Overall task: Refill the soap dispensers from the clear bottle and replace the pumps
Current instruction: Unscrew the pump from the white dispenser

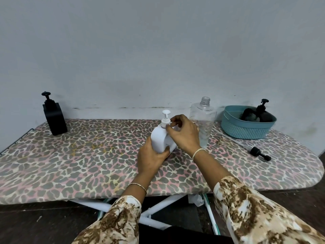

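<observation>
A white soap dispenser (159,138) stands tilted on the board's middle, its white pump (165,118) seated in the neck. My left hand (151,159) grips the dispenser's lower body. My right hand (184,134) pinches the pump's collar with curled fingers. Just behind my right hand stands the clear bottle (204,118), uncapped and partly filled. A black dispenser (54,118) with its pump on stands at the far left. A loose black pump (258,153) with a long clear tube lies at the right.
The leopard-print ironing board (88,164) backs onto a grey wall. A teal basket (246,127) at the back right holds another black dispenser (262,113). The board's rounded end is at the right; its white legs show below.
</observation>
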{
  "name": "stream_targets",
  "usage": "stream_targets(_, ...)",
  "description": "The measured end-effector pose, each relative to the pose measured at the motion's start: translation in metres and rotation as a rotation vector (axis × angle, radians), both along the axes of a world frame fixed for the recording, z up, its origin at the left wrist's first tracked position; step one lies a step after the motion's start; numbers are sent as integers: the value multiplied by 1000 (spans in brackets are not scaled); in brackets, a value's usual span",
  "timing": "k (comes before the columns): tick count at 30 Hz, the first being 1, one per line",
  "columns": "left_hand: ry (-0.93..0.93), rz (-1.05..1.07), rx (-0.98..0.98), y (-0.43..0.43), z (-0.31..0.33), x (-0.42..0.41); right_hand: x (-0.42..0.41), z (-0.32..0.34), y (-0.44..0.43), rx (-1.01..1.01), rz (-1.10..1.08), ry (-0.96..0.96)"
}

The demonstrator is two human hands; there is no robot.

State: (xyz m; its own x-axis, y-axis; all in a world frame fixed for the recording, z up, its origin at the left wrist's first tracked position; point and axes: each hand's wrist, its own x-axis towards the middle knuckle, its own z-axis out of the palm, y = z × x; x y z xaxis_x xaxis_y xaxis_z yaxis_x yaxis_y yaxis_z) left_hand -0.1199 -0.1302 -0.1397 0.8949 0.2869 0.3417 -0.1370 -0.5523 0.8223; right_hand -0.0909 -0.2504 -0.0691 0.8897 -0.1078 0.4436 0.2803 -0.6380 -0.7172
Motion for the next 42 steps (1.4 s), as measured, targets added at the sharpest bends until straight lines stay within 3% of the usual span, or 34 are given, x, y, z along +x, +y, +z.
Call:
stream_targets(5,-3,1,66,-2,0,2,2,6,2,-63,-38,-15)
stream_targets(11,4,-10,44,-1,0,1,4,8,5,-24,50,22)
stream_targets(16,10,4,66,-1,-1,2,4,10,4,9,-60,23)
stream_targets(20,17,3,54,-1,0,2,5,8,6,38,-3,70)
stream_targets(29,31,8,57,-1,1,2,8,8,5,-50,-56,87)
stream_targets(42,47,-2,93,-2,4,-2,4,15,2,-5,-8,6)
